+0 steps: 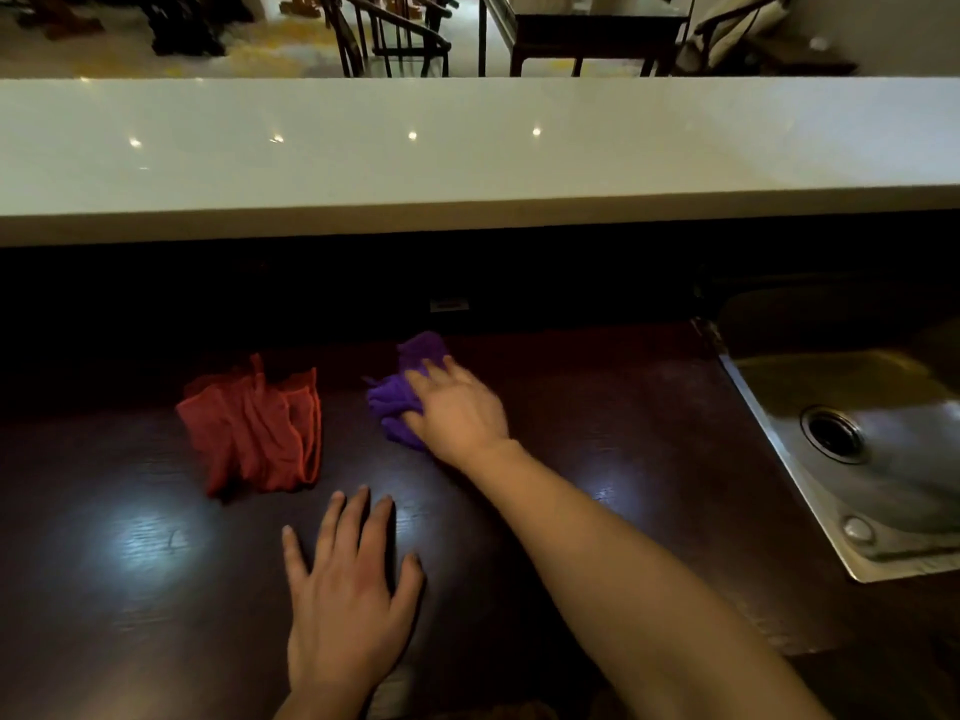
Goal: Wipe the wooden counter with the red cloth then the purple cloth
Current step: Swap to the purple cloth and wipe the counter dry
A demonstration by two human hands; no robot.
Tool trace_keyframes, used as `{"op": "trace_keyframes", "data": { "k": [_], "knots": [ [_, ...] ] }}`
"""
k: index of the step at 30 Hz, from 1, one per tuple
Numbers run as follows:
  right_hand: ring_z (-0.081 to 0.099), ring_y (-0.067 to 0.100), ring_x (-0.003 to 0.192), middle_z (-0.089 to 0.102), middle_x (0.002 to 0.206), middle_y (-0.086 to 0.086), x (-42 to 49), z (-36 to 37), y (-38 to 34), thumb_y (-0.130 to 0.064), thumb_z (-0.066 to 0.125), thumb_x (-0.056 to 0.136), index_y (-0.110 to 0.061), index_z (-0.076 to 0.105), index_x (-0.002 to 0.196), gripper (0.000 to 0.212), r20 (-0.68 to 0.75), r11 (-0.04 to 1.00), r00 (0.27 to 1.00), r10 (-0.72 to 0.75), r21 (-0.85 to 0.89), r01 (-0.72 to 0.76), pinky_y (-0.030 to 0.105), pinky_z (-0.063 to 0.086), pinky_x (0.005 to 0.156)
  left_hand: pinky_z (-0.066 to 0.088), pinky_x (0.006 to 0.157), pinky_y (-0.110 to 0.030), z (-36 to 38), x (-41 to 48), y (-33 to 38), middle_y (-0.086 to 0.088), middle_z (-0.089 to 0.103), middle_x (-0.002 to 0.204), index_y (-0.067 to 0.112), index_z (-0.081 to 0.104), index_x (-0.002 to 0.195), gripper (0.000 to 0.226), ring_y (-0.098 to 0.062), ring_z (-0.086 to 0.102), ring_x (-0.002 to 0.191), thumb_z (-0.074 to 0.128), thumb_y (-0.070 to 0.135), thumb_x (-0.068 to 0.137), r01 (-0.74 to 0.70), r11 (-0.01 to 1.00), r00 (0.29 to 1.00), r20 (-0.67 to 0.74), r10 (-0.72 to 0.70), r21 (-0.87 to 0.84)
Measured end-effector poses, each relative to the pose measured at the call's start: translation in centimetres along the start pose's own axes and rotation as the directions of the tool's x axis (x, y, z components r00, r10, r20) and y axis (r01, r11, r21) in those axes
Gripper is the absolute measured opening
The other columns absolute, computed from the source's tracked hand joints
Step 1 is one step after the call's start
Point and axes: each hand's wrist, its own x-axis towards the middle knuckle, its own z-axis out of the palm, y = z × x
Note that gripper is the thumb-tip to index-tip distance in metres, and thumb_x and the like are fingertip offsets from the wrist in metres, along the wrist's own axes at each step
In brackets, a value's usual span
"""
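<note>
head-worn, downward over counter (597, 407)

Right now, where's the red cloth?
In the head view the red cloth lies crumpled on the wooden counter, left of centre. No hand touches it: the purple cloth under the right hand is to its right, the left hand nearer the camera.

The wooden counter (597, 433) is dark brown and glossy, with pale patches of reflected light. The red cloth (254, 433) lies crumpled and sheer at its left-centre, untouched. Just to its right and slightly farther back, the purple cloth (400, 397) sits bunched on the wood, partly covered on its right.
</note>
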Motion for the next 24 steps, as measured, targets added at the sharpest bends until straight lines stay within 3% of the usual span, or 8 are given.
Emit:
{"op": "trace_keyframes", "data": {
  "k": [6, 9, 13, 15, 17, 20, 22, 24],
  "knots": [
    [0.032, 0.030, 0.141, 0.040, 0.151, 0.014, -5.5, -2.9, 12.7, -0.034, 0.053, 0.091, -0.010, 0.040, 0.144, 0.059, -0.095, 0.928, 0.923, 0.373, 0.030, -0.372, 0.034, 0.020, 0.118, 0.014, 0.114, -0.068, -0.1, -0.1, -0.1, -0.009, 0.046, 0.148, 0.019, 0.054, 0.133, 0.061, -0.027, 0.030, 0.144, 0.037, 0.051, 0.084, -0.003, 1.000, 0.999, 0.044, 0.002, 0.024],
    [0.028, 0.031, 0.144, 0.039, 0.152, 0.014, -10.3, -2.9, 11.2, -0.034, 0.055, 0.091, -0.011, 0.041, 0.144, 0.060, -0.126, 0.878, 0.869, 0.478, 0.075, -0.472, 0.037, 0.021, 0.118, 0.012, 0.114, -0.067, -0.1, 0.0, 0.0, -0.008, 0.045, 0.149, 0.021, 0.053, 0.134, 0.061, -0.026, 0.027, 0.145, 0.038, 0.052, 0.085, 0.005, 0.999, 0.998, 0.069, -0.008, 0.043],
    [0.045, 0.034, 0.134, 0.053, 0.142, 0.012, -16.9, -0.3, 2.4, -0.039, 0.060, 0.078, -0.015, 0.056, 0.134, 0.061, -0.099, 0.989, 0.986, 0.136, 0.071, -0.129, 0.047, 0.041, 0.108, 0.012, 0.114, -0.067, -0.1, 0.0, 0.1, -0.008, 0.045, 0.150, 0.020, 0.054, 0.134, 0.062, -0.026, 0.028, 0.145, 0.037, 0.052, 0.083, 0.008, 0.999, 0.998, 0.070, -0.011, 0.042],
    [0.051, 0.033, 0.129, 0.058, 0.136, 0.012, -17.9, -0.7, 3.8, -0.040, 0.061, 0.076, -0.013, 0.059, 0.131, 0.061, -0.071, 0.999, 0.997, -0.006, 0.048, 0.009, 0.049, 0.046, 0.103, 0.012, 0.114, -0.068, 0.0, 0.0, -0.1, -0.008, 0.045, 0.149, 0.020, 0.054, 0.133, 0.062, -0.025, 0.027, 0.145, 0.037, 0.052, 0.083, 0.012, 0.999, 0.998, 0.060, -0.014, 0.034],
    [0.050, 0.036, 0.130, 0.056, 0.137, 0.016, -16.7, -1.5, 8.6, -0.032, 0.066, 0.081, -0.008, 0.056, 0.132, 0.058, -0.145, 0.992, 0.982, 0.124, 0.037, -0.120, 0.047, 0.043, 0.105, 0.011, 0.114, -0.067, 0.3, -0.1, -0.3, -0.007, 0.045, 0.149, 0.021, 0.053, 0.133, 0.060, -0.025, 0.026, 0.145, 0.038, 0.052, 0.084, 0.006, 0.999, 0.999, 0.048, -0.008, 0.034],
    [0.030, 0.031, 0.143, 0.041, 0.150, 0.015, -13.8, -3.0, 13.8, -0.032, 0.060, 0.091, -0.009, 0.043, 0.143, 0.059, -0.183, 0.867, 0.848, 0.498, 0.091, -0.489, 0.038, 0.025, 0.117, 0.011, 0.115, -0.067, 0.6, 0.1, -0.4, -0.007, 0.044, 0.150, 0.022, 0.052, 0.134, 0.059, -0.025, 0.025, 0.146, 0.040, 0.052, 0.085, 0.000, 0.999, 0.999, 0.053, -0.003, 0.045],
    [0.026, 0.031, 0.144, 0.037, 0.153, 0.015, -11.9, -3.1, 12.8, -0.037, 0.055, 0.092, -0.010, 0.040, 0.144, 0.060, -0.186, 0.814, 0.793, 0.580, 0.097, -0.572, 0.039, 0.021, 0.118, 0.009, 0.115, -0.066, 0.7, 0.1, -0.4, -0.007, 0.043, 0.151, 0.023, 0.051, 0.135, 0.059, -0.025, 0.023, 0.146, 0.039, 0.053, 0.085, 0.013, 0.998, 0.998, 0.058, -0.016, 0.063],
    [0.027, 0.032, 0.144, 0.037, 0.153, 0.014, -11.8, -2.4, 9.5, -0.039, 0.055, 0.091, -0.013, 0.043, 0.143, 0.060, -0.181, 0.860, 0.841, 0.510, 0.078, -0.505, 0.039, 0.022, 0.118, 0.010, 0.115, -0.066, 0.7, -0.1, -0.4, -0.006, 0.043, 0.151, 0.023, 0.052, 0.134, 0.059, -0.025, 0.024, 0.146, 0.040, 0.054, 0.085, 0.013, 0.998, 0.998, 0.062, -0.017, 0.065]
  ]
}}
